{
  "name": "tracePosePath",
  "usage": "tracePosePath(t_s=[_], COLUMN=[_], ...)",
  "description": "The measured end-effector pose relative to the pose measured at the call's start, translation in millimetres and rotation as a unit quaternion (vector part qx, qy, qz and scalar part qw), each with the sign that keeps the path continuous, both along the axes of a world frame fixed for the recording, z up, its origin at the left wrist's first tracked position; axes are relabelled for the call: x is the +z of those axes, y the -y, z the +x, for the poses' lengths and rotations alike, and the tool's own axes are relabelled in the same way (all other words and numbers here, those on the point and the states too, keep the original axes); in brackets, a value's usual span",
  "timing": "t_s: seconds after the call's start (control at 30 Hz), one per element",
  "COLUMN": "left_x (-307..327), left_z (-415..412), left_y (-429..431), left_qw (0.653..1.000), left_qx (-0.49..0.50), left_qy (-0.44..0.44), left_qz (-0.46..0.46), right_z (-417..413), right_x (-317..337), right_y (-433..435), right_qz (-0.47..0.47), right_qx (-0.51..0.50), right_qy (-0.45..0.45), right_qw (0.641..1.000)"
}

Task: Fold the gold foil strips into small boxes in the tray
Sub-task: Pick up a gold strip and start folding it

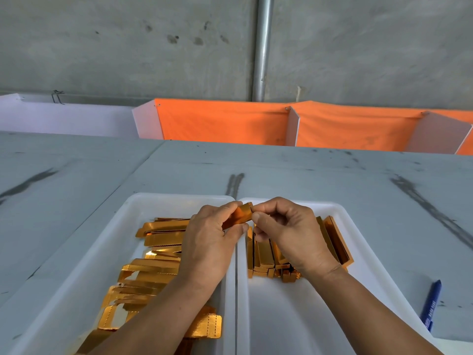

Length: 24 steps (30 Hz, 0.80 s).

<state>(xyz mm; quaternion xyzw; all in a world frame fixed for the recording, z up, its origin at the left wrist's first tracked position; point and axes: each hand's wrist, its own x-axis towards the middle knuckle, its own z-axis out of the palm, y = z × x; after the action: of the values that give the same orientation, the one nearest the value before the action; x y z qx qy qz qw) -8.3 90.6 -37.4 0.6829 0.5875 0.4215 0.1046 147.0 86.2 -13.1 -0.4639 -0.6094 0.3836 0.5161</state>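
Two white trays sit side by side on the grey table. The left tray [107, 242] holds a loose pile of flat gold foil strips [153, 265]. In the right tray [340, 213] stands a row of folded gold boxes [263, 254]. Above the seam between the trays, my left hand [207, 239] grips one gold foil box [240, 215] round its body. My right hand [289, 231] pinches the box's far end between thumb and fingers. Both hands hide most of that box.
A blue pen [432, 303] lies on the table right of the right tray. Orange and white divider panels [225, 121] stand along the table's far edge, before a concrete wall with a metal pipe [262, 47].
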Motion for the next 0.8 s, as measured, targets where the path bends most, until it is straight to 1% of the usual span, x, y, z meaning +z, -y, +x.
tracePosePath(t_s=[0.1, 0.27, 0.37, 0.53, 0.7, 0.8], left_x=[-0.1, -1.4, -1.9, -2.3, -1.7, -1.8], left_z=[0.7, 1.9, 3.0, 4.9, 4.6, 4.6], left_y=[0.7, 1.0, 1.0, 1.9, 1.3, 1.0], left_qw=[1.0, 0.999, 0.999, 0.999, 0.999, 0.998], left_qx=[-0.004, -0.009, -0.002, 0.002, 0.0, 0.0], left_qy=[-0.011, -0.037, -0.046, -0.034, -0.048, -0.051], left_qz=[-0.002, -0.003, 0.0, 0.014, 0.023, 0.022], right_z=[-4.0, -5.5, -5.3, -3.0, -4.2, -4.3], right_x=[-1.7, -3.8, -3.2, -0.3, -0.1, -1.4], right_y=[0.6, -0.8, -0.7, -1.1, 0.6, 0.8], right_qz=[-0.003, -0.002, -0.009, -0.017, 0.016, 0.017], right_qx=[-0.017, -0.07, -0.075, -0.079, -0.072, -0.075], right_qy=[-0.003, 0.053, 0.048, 0.032, 0.024, 0.022], right_qw=[1.0, 0.996, 0.996, 0.996, 0.997, 0.997])
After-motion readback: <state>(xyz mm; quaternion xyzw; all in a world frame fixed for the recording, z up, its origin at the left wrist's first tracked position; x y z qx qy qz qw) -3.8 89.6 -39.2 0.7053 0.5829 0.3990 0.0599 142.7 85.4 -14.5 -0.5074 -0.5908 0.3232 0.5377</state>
